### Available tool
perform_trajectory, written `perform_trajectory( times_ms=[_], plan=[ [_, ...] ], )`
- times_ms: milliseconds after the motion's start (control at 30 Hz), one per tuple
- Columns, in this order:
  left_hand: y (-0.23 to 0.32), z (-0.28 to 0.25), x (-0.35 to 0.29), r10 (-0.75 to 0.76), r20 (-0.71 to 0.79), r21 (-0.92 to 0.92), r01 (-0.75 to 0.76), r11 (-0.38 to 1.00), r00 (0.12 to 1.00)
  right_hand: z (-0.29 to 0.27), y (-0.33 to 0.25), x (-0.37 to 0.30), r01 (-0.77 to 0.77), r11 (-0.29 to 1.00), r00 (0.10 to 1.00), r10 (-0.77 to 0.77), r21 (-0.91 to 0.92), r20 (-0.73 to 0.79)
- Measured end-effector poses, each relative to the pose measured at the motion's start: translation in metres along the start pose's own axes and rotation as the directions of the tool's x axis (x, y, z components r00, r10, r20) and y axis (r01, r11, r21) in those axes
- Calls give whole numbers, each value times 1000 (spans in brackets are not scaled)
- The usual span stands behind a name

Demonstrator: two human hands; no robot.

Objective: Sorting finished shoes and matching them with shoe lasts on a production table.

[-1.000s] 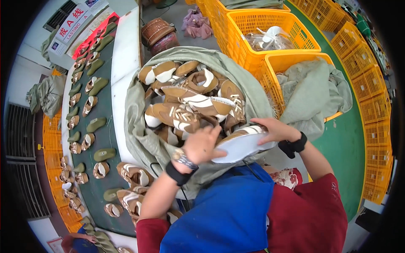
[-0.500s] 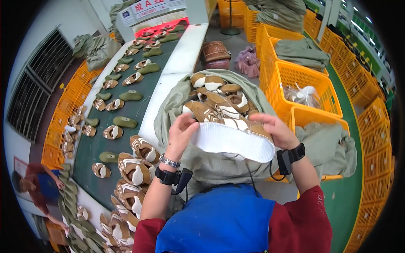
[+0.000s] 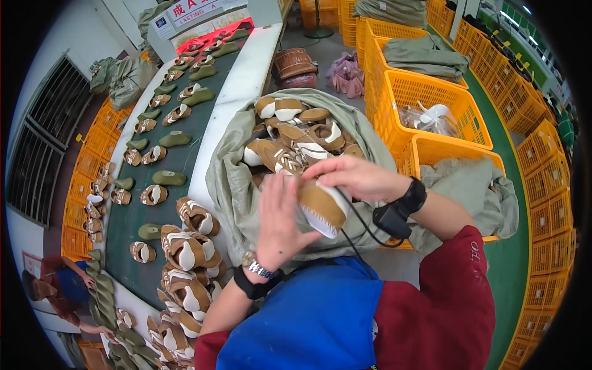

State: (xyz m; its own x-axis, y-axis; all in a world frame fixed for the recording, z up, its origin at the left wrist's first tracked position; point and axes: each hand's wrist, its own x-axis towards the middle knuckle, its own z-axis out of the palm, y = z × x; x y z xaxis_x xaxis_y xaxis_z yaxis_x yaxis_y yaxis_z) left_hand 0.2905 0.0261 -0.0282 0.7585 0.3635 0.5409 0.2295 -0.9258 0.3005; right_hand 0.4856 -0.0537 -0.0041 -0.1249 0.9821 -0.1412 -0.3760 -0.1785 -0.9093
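Holding shoe (image 3: 324, 206), now end-on (previously crosswise)

One held shoe (image 3: 325, 205), two black wristbands (image 3: 415, 195), one watch (image 3: 249, 259) show.

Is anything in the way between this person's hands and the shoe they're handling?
Nothing visible: the right hand grips the shoe at its upper end, and the left hand is close against it. A black cable runs close by on the shoe's right.
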Motion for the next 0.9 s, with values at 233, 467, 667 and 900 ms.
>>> perform_trajectory(
  times_ms=[233,467,667,900],
  plan=[
    [-12,-17,-12,13,174,-234,28,972,985,-56,-20,-32,-126,221,983,-105,-967,-153],
    [-49,-64,-3,-424,-314,-503,230,833,849,-131,-150,-122,1,57,378,-924,-998,-53],
    [-33,-65,9,29,-414,-278,-157,948,910,-65,-189,-142,728,369,441,-897,-578,-18],
    [-38,-29,-31,147,-311,-112,-190,975,939,48,23,-4,444,791,887,-453,-421,84]
  ],
)
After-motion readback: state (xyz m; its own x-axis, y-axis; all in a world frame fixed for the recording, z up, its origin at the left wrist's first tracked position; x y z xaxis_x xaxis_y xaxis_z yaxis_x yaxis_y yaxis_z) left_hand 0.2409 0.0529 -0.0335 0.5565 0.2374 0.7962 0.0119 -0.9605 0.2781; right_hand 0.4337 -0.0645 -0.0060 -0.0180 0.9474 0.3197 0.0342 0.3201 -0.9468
